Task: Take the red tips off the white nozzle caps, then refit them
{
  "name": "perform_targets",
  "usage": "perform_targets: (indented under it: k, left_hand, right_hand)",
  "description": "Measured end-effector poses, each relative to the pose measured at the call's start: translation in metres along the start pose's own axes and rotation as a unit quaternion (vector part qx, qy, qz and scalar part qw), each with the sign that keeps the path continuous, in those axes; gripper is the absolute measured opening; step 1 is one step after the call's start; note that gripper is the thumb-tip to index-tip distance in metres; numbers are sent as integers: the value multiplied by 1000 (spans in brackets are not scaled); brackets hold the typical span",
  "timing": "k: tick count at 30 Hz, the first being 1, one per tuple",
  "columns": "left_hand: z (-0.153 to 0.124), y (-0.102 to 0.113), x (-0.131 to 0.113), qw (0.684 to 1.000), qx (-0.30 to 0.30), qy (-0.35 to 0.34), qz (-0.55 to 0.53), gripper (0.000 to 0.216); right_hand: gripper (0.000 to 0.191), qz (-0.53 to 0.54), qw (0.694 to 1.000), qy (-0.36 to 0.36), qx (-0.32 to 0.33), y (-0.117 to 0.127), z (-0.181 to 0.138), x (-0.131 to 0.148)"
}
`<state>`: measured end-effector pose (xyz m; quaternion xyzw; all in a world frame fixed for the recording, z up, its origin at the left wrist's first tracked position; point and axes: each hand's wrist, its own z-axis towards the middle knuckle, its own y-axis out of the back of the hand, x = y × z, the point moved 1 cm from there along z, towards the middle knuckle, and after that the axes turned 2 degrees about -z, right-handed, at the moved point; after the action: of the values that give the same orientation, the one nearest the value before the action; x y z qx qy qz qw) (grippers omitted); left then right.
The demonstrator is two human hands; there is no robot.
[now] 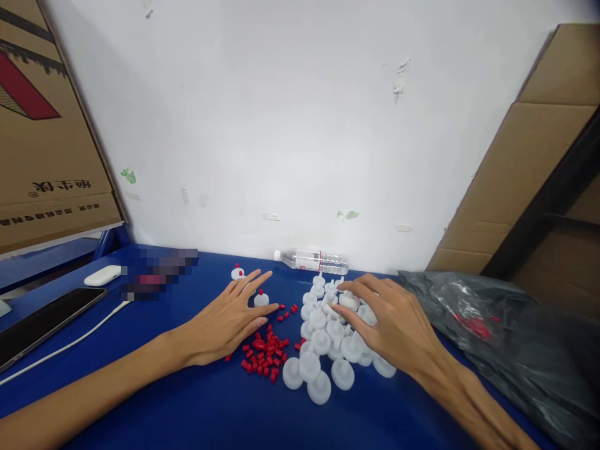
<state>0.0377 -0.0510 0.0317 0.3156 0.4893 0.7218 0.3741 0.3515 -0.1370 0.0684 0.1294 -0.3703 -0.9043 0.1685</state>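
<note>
My left hand (229, 319) hovers over the table with its fingers spread, near a pile of small red caps (266, 355). Just beyond its fingers stand white plastic pieces, a round one with a red cap on top (261, 299) and another farther back (237, 273). My right hand (396, 322) reaches over the heap of translucent white disc-shaped pieces with short stems (321, 342). Its thumb and fingers are apart on either side of one white piece (348, 300); whether they touch it is hard to tell.
A clear plastic bottle (309, 260) lies against the wall. At left are a phone (44, 325), a white case (102, 275) and a white cable (89, 337). Dark plastic sheeting (520, 350) covers the right side. Cardboard (510, 162) leans at right; a carton (51, 144) stands left.
</note>
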Motion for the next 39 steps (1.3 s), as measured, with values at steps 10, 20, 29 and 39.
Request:
perform_targets:
  k: [10, 20, 29, 39]
  left_hand:
    - [1, -4, 11, 996, -12, 4, -86, 19]
    - [3, 4, 0, 980, -148, -66, -113, 18]
    - [0, 12, -32, 955, -214, -96, -181, 22]
    - [-4, 19, -49, 948, -223, -131, -186, 29]
  right_hand:
    - [22, 29, 1000, 9, 4, 3, 0, 7]
    - [32, 128, 989, 78, -7, -2, -6, 27]
    - [23, 149, 977, 151, -17, -5, -6, 53]
    - [14, 138, 975, 171, -45, -4, -5, 66]
